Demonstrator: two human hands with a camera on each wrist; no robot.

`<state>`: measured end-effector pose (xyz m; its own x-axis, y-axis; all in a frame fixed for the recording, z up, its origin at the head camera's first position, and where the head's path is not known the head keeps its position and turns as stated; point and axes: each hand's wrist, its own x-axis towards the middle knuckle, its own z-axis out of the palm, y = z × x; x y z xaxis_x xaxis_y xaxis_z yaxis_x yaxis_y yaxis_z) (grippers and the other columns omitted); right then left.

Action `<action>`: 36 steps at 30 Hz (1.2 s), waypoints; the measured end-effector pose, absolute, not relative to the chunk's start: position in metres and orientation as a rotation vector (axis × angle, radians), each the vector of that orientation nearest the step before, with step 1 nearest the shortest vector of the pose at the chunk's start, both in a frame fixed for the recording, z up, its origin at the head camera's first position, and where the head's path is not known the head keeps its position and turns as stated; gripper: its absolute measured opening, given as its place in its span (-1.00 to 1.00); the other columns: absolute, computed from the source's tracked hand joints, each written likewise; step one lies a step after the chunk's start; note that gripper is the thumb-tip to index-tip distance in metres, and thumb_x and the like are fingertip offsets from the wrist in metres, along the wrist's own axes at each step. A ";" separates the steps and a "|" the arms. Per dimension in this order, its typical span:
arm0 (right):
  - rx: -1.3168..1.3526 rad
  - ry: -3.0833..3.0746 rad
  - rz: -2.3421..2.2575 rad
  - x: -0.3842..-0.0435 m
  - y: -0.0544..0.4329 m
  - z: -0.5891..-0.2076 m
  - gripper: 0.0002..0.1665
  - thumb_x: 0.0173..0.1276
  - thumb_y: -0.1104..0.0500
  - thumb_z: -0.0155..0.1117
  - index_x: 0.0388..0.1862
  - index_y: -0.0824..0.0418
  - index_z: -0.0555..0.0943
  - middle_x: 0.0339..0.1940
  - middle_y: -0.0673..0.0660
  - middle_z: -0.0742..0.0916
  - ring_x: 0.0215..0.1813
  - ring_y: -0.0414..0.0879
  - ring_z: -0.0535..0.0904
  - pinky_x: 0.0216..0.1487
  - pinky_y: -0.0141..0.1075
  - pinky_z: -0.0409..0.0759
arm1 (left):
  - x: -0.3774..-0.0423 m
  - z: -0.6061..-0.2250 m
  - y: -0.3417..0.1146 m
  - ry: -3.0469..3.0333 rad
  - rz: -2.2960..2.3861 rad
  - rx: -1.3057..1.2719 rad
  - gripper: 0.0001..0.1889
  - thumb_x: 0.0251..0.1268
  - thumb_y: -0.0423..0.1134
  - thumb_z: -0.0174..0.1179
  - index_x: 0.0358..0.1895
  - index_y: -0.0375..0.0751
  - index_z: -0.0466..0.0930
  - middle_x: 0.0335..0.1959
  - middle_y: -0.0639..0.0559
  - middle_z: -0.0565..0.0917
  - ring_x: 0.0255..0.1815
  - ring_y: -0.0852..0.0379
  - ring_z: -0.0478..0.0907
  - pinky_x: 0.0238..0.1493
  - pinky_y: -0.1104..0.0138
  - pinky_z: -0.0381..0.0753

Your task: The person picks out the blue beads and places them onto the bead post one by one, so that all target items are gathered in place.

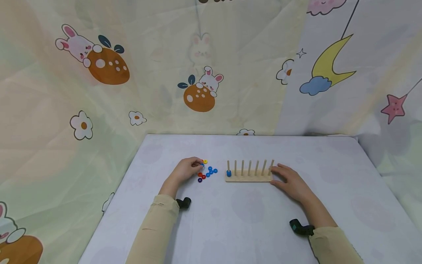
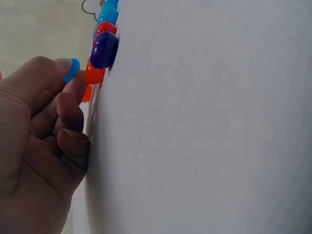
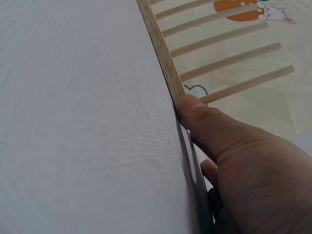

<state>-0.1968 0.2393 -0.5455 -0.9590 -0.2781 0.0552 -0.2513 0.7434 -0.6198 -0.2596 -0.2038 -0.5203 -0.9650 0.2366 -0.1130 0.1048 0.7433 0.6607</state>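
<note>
Head view: left fingers (image 1: 196,160) pinch one blue bead (image 1: 202,165); right fingers (image 1: 283,170) grip one seven-peg rack (image 1: 249,179).

Has white tbl (image 1: 237,231) in front of pale cloth wall (image 1: 151,69) w/ bunny (image 1: 78,44), flower (image 1: 81,125), moon (image 1: 324,60) & star (image 1: 394,107) pics.

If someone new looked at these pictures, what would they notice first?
Probably the bright beads on the white table, where the left hand pinches a blue bead. Then the wooden rack, with blue low on its leftmost peg and the right hand holding its other end. On the cloth behind, top right, is a yellow moon.
</note>
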 end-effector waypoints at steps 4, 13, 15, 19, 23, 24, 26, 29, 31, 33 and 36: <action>-0.440 2.899 -1.015 -0.197 0.240 -0.545 -0.30 0.34 -0.16 0.32 0.37 0.11 0.46 0.49 0.39 0.34 0.49 0.41 0.17 0.37 0.36 0.14 | -0.259 -0.520 -0.205 2.753 1.066 0.248 -0.79 0.35 -0.09 0.27 0.00 0.09 0.67 -0.19 0.16 0.68 -0.16 0.16 0.53 0.01 0.23 0.54; -0.437 2.898 -1.019 -0.196 0.239 -0.543 -0.31 0.34 -0.13 0.33 0.37 0.11 0.46 0.48 0.40 0.35 0.49 0.42 0.17 0.37 0.36 0.14 | -0.260 -0.524 -0.207 2.681 1.260 0.174 -0.80 0.32 -0.08 0.30 -0.03 0.13 0.66 -0.15 0.12 0.68 -0.18 0.12 0.54 -0.21 0.31 0.55; -0.435 2.899 -1.018 -0.196 0.239 -0.543 -0.31 0.34 -0.14 0.33 0.37 0.11 0.46 0.48 0.40 0.35 0.49 0.42 0.17 0.36 0.36 0.14 | -0.260 -0.523 -0.207 2.671 1.287 0.174 -0.80 0.31 -0.08 0.31 -0.03 0.14 0.65 -0.15 0.13 0.68 -0.19 0.11 0.54 -0.21 0.31 0.55; -0.437 2.901 -1.025 -0.196 0.239 -0.543 -0.31 0.34 -0.14 0.33 0.37 0.11 0.46 0.48 0.40 0.35 0.49 0.42 0.17 0.36 0.36 0.14 | -0.260 -0.519 -0.204 2.667 1.328 0.206 -0.80 0.29 -0.08 0.33 -0.04 0.12 0.64 -0.18 0.12 0.68 -0.18 0.11 0.56 -0.14 0.27 0.55; -0.439 2.913 -1.012 -0.196 0.240 -0.545 -0.29 0.33 -0.16 0.33 0.37 0.12 0.47 0.48 0.39 0.36 0.49 0.40 0.18 0.37 0.35 0.15 | -0.259 -0.511 -0.198 2.678 1.352 0.227 -0.79 0.28 -0.06 0.33 -0.05 0.11 0.65 -0.19 0.13 0.68 -0.15 0.12 0.57 -0.08 0.25 0.54; -0.438 2.915 -1.009 -0.196 0.240 -0.545 -0.29 0.33 -0.17 0.32 0.37 0.11 0.47 0.48 0.38 0.36 0.50 0.40 0.18 0.37 0.34 0.16 | -0.258 -0.509 -0.196 2.678 1.358 0.229 -0.79 0.28 -0.05 0.34 -0.05 0.12 0.65 -0.19 0.13 0.68 -0.15 0.12 0.57 -0.07 0.25 0.54; -0.434 2.918 -1.003 -0.196 0.240 -0.545 -0.28 0.33 -0.18 0.31 0.37 0.11 0.47 0.49 0.38 0.36 0.50 0.39 0.18 0.38 0.34 0.16 | -0.258 -0.503 -0.192 2.676 1.368 0.232 -0.79 0.28 -0.02 0.33 -0.05 0.14 0.65 -0.19 0.14 0.68 -0.13 0.13 0.56 -0.07 0.25 0.55; -0.434 2.913 -1.009 -0.196 0.239 -0.545 -0.28 0.34 -0.20 0.30 0.37 0.11 0.47 0.49 0.38 0.35 0.49 0.40 0.17 0.36 0.35 0.15 | -0.256 -0.496 -0.186 2.660 1.392 0.246 -0.78 0.27 0.02 0.33 -0.06 0.17 0.65 -0.19 0.14 0.67 -0.14 0.11 0.55 -0.10 0.26 0.56; -0.431 2.910 -1.015 -0.196 0.239 -0.545 -0.28 0.34 -0.20 0.30 0.37 0.11 0.47 0.48 0.38 0.36 0.50 0.40 0.17 0.37 0.35 0.15 | -0.254 -0.492 -0.181 2.655 1.406 0.270 -0.78 0.28 0.03 0.32 -0.05 0.19 0.65 -0.20 0.14 0.66 -0.15 0.10 0.54 -0.14 0.29 0.56; -0.431 2.908 -1.021 -0.196 0.239 -0.545 -0.29 0.34 -0.19 0.31 0.37 0.11 0.47 0.48 0.39 0.36 0.49 0.40 0.18 0.37 0.35 0.15 | -0.252 -0.487 -0.176 2.648 1.420 0.291 -0.78 0.29 0.03 0.32 -0.04 0.18 0.65 -0.20 0.12 0.66 -0.16 0.08 0.53 -0.17 0.29 0.56; -0.426 2.906 -1.030 -0.196 0.239 -0.545 -0.30 0.33 -0.16 0.33 0.37 0.10 0.47 0.48 0.38 0.37 0.50 0.39 0.18 0.38 0.34 0.15 | -0.249 -0.481 -0.169 2.632 1.439 0.308 -0.78 0.29 0.05 0.31 -0.04 0.20 0.65 -0.19 0.12 0.65 -0.15 0.07 0.51 -0.20 0.30 0.56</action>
